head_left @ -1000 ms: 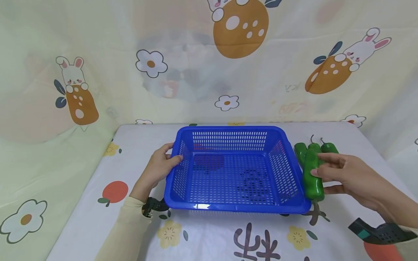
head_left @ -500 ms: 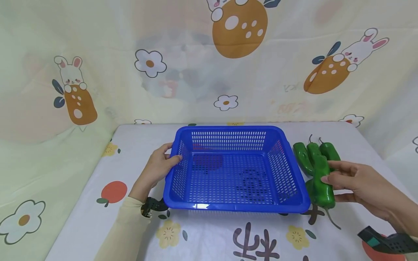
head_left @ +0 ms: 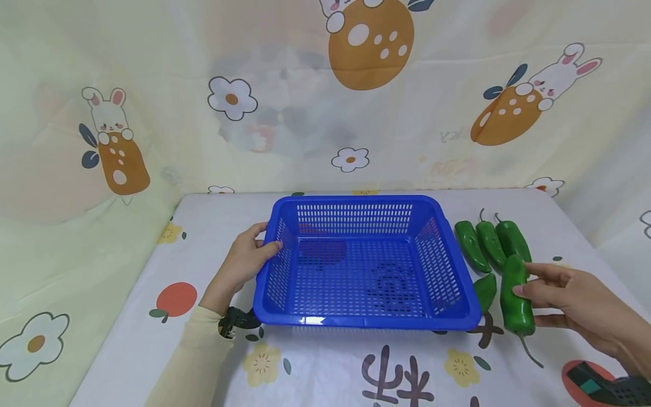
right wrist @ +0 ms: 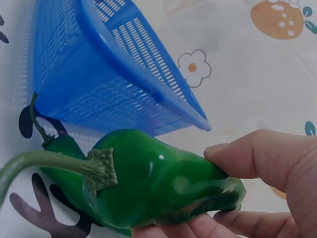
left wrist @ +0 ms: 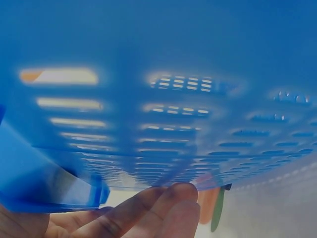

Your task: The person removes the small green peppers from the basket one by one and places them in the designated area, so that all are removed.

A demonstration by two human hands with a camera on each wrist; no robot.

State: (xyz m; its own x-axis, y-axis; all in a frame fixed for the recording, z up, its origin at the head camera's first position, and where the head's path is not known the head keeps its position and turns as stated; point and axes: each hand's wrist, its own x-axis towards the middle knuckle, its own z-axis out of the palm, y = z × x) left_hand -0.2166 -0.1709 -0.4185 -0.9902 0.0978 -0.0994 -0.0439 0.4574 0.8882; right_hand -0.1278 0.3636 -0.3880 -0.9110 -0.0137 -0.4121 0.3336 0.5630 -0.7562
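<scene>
While gripping the left rim of the blue basket [head_left: 366, 265], left hand [head_left: 246, 263] sits at nine o'clock of it, thumb hooked over the edge onto the inner wall, fingers curled under the outer side; seen from the left wrist, fingertips [left wrist: 168, 198] pressed against the slotted underside. Basket flat on the table [head_left: 127, 339], centred, near rim toward six o'clock, far rim toward twelve, holding nothing. Right hand [head_left: 574, 308] at three o'clock of the basket, pinching a green pepper [head_left: 516, 297] between thumb and fingers, stem trailing toward six o'clock; from the right wrist, thumb on top and fingers beneath the pepper's blunt end, stem pointing left. Held pepper just off the basket's right rim, apart from it. Fifth pepper [head_left: 485, 289] wedged between held pepper and basket wall, partly hidden by the rim. Three more peppers [head_left: 490, 246] lying side by side at two o'clock of the basket, stems toward twelve, just beyond the held one and near the basket's right edge. Open tablecloth at six o'clock in front of the near rim, more at seven to nine o'clock outside the left forearm, and a bare strip at twelve o'clock between far rim and printed curtain [head_left: 305, 102]. Table edge near at four o'clock, close behind the right wrist.
</scene>
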